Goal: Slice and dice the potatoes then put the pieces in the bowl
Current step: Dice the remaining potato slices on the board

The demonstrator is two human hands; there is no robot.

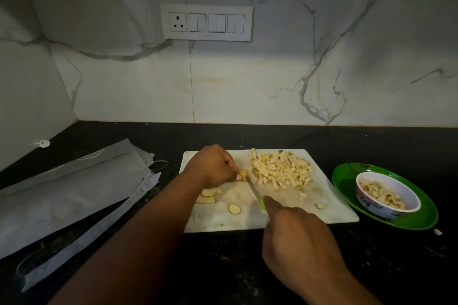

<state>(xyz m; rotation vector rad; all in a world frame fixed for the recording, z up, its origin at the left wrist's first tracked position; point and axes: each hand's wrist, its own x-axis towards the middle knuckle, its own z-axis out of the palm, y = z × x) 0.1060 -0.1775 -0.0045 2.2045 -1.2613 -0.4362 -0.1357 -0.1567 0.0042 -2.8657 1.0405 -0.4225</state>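
- At far left, grey plastic pouches (74, 195) lie flat on the dark table (371, 146).
- My left hand (210, 166) rests on the white cutting board (334, 213), fingers curled, pinching a small potato piece (243, 174).
- Just below that hand, a few potato slices (209, 192) lie loose on the board.
- My right hand (297, 242) grips the green-handled knife (255, 192), index finger laid along it, blade tip beside the pinched piece.
- Right of the blade, a heap of diced potato (282, 168) covers the board's far side.
- At far right, a white bowl (411, 195) holding potato pieces sits on a green plate (347, 181).
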